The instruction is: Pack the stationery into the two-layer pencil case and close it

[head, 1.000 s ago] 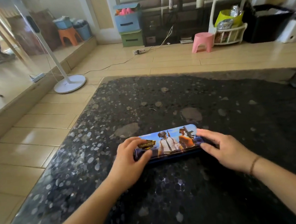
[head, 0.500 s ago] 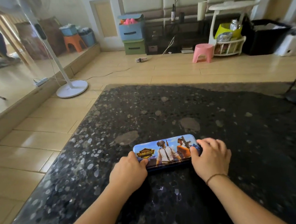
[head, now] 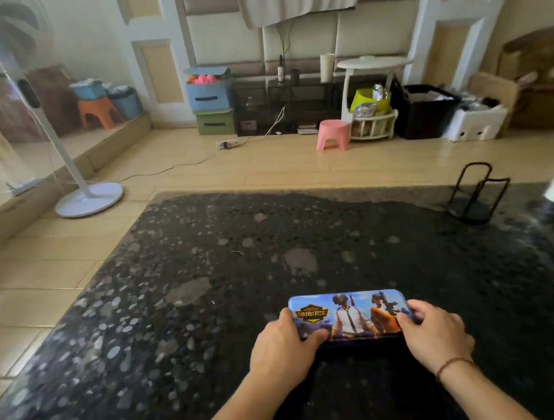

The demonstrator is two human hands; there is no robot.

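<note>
Gripping closed pencil case point(head: 348, 316) still, left hand point(head: 280, 347), right hand point(head: 437, 338)

Pencil case point(head: 348, 316) lying flat on the counter point(head: 210, 313) near its front edge, left hand point(head: 280, 352) on its left end, right hand point(head: 437, 338) on its right end, wire stand point(head: 476, 194) at the counter's far right, well apart, floor fan point(head: 88, 198) beyond the left edge

This is a home, probably a living room: a tiled floor point(head: 266, 168), a standing fan point(head: 88, 196), fabric storage boxes point(head: 210, 98), small plastic stools point(head: 332, 133) and a dark stone surface point(head: 271, 243) in front.
</note>
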